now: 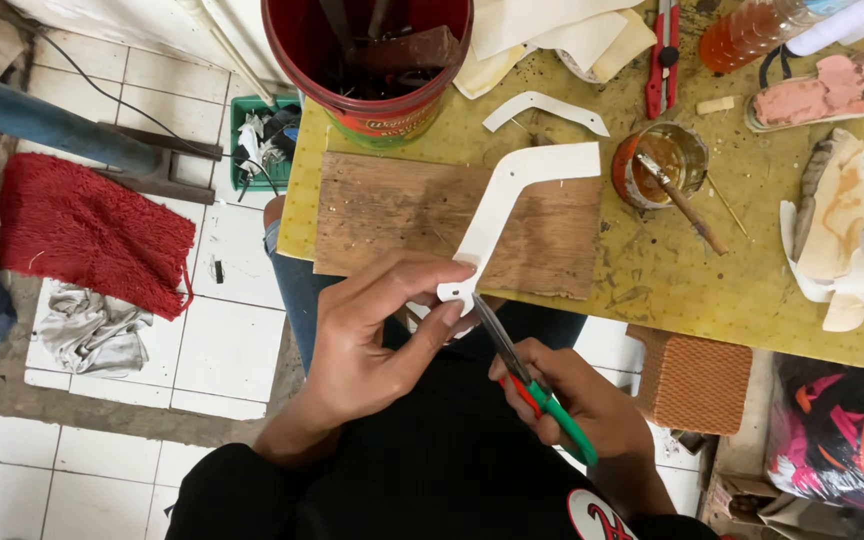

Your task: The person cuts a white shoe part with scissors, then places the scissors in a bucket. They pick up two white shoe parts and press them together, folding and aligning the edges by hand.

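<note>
Your left hand (372,330) pinches the near end of a white angled strip (512,210), thumb and fingers closed on it just off the near edge of the table (652,300). The rest of the strip reaches up over a worn wooden board (392,215) that lies along that near edge. Your right hand (577,405) is wrapped around the green and red handles of a pair of scissors (522,365), whose blades point up to the strip's held end.

The table top is a stained yellow-green sheet. At its far left corner stands a red bucket (367,60) full of dark tools. A smaller white curved piece (547,108) lies beyond the board. To the right of the board sits a glue pot (657,165) with a brush (687,205) in it. A red cutter (664,55) lies at the far edge, and shoe parts (837,230) are heaped toward the right edge.

The floor below is white tile, with a red mat (92,230) and a crumpled grey rag (92,330) to the left of the table.
</note>
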